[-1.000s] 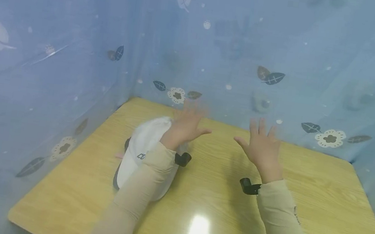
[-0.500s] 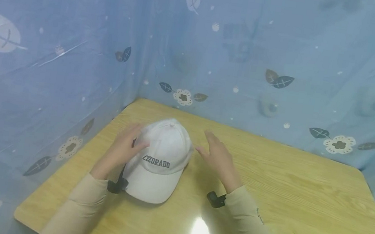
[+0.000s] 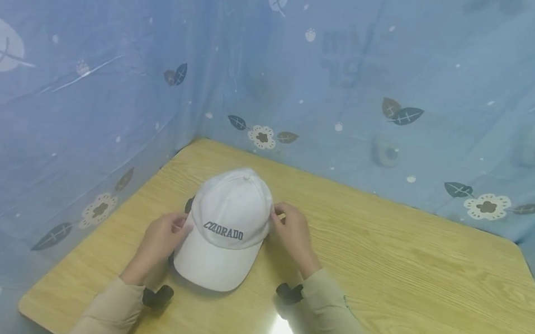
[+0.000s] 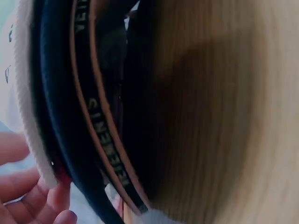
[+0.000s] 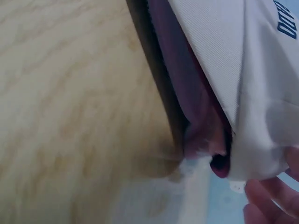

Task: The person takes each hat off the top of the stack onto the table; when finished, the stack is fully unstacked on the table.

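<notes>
Nearest are the two beige sleeves (image 3: 109, 310), coming in over the near side of the table (image 3: 409, 287). Past them, the left hand (image 3: 156, 242) has its thumb and fingers bent, pinching the left edge of the white cap (image 3: 226, 226); the left wrist view shows these fingers around the pale rim. The right hand (image 3: 294, 232) is placed farther back and pinches the right lower edge of the crown (image 3: 238, 197).

The cap is in the left half of the table, near its left edge, with the brim (image 3: 216, 266) toward the person and COLORADO upright to read. From the wrists one sees layers beneath it: a dark blue rim (image 4: 53, 93), a strip with pale letters (image 4: 110, 144), and purple cloth (image 5: 187, 84). I suppose these are other caps, but cannot be certain.

The cap should be light and not fragile. Its cloth looks matte, so it will probably not slip. The crown seems soft and could dent under a strong squeeze; the brim is probably the stiffer part. The two lower sides, where the hands are now, look like good places to hold, although a deep pinch might also catch the layers below.

Behind the table's far edge hangs a blue curtain (image 3: 334, 85) with leaves and flowers.
</notes>
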`<state>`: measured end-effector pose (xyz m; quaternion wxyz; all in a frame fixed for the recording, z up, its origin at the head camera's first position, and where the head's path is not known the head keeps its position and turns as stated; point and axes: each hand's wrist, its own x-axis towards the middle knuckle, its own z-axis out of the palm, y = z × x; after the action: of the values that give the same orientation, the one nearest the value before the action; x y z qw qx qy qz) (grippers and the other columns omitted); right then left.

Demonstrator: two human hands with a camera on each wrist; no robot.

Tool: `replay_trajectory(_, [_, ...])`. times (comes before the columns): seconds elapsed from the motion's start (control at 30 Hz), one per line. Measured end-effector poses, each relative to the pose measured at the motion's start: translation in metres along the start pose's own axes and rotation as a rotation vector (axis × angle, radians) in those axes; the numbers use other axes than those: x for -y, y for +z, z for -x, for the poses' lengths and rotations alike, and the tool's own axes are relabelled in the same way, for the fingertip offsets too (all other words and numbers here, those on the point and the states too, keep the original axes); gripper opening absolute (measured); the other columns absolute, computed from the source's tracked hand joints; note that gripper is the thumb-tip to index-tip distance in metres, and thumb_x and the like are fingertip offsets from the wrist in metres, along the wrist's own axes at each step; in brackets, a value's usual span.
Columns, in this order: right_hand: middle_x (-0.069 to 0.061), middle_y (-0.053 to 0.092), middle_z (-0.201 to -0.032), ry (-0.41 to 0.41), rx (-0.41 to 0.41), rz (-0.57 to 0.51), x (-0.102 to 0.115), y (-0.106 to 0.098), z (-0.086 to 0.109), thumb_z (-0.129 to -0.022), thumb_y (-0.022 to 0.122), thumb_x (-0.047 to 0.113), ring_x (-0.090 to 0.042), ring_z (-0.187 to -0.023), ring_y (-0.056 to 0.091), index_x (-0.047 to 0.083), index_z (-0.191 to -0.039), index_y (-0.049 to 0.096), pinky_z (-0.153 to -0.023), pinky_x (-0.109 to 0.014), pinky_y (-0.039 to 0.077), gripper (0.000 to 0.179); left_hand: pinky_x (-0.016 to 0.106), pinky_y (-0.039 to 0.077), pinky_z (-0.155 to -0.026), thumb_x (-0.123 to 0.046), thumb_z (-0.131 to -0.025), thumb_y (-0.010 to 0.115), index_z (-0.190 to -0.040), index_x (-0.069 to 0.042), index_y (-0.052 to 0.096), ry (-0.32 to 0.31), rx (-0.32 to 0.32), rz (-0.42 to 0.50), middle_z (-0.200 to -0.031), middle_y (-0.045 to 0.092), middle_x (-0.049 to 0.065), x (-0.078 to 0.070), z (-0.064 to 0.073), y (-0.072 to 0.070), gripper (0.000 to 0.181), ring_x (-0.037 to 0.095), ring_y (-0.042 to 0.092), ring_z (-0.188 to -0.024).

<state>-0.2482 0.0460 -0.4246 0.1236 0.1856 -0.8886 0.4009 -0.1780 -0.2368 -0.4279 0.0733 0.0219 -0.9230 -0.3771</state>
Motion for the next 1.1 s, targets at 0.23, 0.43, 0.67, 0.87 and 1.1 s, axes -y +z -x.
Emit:
replay_trajectory(0.23, [-0.008,0.067,-0.09,0.013,-0.096,-0.053,0.003,-0.002,-0.003,-0.088,0.06,0.006,-0.017,-0.07,0.062,0.003,-0.093,0.067,-0.064,-0.026,0.053,0.008,0.04,0.053,-0.076,-0.017,-0.095,0.049,-0.119,0.004,0.055,-0.078,0.042,0.122,-0.112,0.059,0.024,-0.004,-0.009,-0.008,0.032,0.034,0.06,-0.096])
replay_trajectory(0.43, [-0.011,0.068,-0.09,0.012,-0.167,-0.057,0.006,-0.036,-0.015,-0.089,0.06,0.007,-0.02,-0.068,0.062,0.001,-0.093,0.067,-0.062,-0.03,0.053,0.01,0.037,0.055,-0.071,-0.017,-0.093,0.052,-0.116,0.002,0.058,-0.075,0.007,0.274,-0.11,0.061,0.023,-0.035,-0.018,-0.015,0.03,0.03,0.063,-0.089])
replay_trajectory(0.67, [-0.016,0.068,-0.091,0.044,-0.281,0.007,-0.006,-0.109,-0.009,-0.09,0.058,0.011,-0.025,-0.069,0.064,-0.001,-0.096,0.067,-0.059,-0.035,0.053,0.016,0.028,0.054,-0.059,-0.01,-0.087,0.06,-0.107,0.003,0.063,-0.028,-0.046,0.471,-0.094,0.066,0.021,-0.098,-0.027,0.023,0.023,0.018,0.063,-0.067])
replay_trajectory(0.87, [-0.018,0.068,-0.086,0.13,-0.362,0.152,-0.042,-0.166,0.024,-0.091,0.056,0.014,-0.029,-0.07,0.063,-0.002,-0.096,0.066,-0.055,-0.029,0.047,0.02,0.032,0.055,-0.058,-0.007,-0.085,0.063,-0.103,0.002,0.065,-0.035,0.046,0.622,-0.087,0.066,0.014,-0.143,-0.03,0.092,0.021,0.012,0.058,-0.059])
replay_trajectory(1.1, [-0.022,0.067,-0.089,0.21,-0.352,0.232,-0.08,-0.191,0.053,-0.092,0.056,0.014,-0.034,-0.071,0.064,-0.004,-0.094,0.066,-0.051,-0.025,0.045,0.021,0.036,0.055,-0.06,-0.009,-0.085,0.062,-0.101,0.002,0.066,-0.103,0.179,0.601,-0.08,0.066,0.008,-0.159,-0.036,0.156,0.02,0.011,0.056,-0.056])
